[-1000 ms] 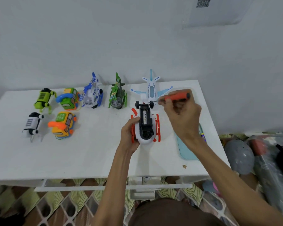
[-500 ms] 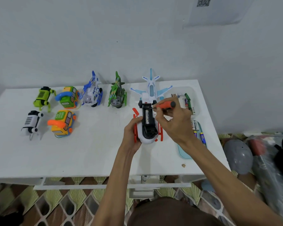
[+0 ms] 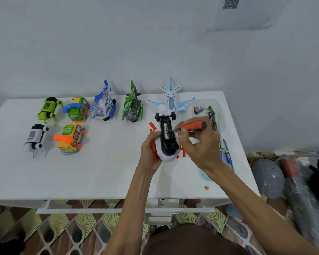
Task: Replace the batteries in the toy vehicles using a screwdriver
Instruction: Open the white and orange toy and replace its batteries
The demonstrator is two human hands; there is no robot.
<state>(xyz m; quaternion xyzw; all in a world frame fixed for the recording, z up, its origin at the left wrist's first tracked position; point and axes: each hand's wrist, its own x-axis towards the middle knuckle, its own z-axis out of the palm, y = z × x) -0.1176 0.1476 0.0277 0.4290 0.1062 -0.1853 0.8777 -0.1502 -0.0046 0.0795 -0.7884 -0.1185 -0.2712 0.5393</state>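
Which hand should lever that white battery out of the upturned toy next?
Probably right. The right hand grips the orange-handled screwdriver, its tip at the white battery; the left hand is busy holding the upturned red-and-white toy.

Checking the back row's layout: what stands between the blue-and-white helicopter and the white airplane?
The green helicopter, seen in the head view, stands there, apart from both the blue-and-white helicopter and the white airplane.

A white table [image 3: 99,172] stands against a pale grey wall [image 3: 118,43], a paper sheet [image 3: 250,17] high right. Fan-patterned tiles [image 3: 72,223] cover the floor
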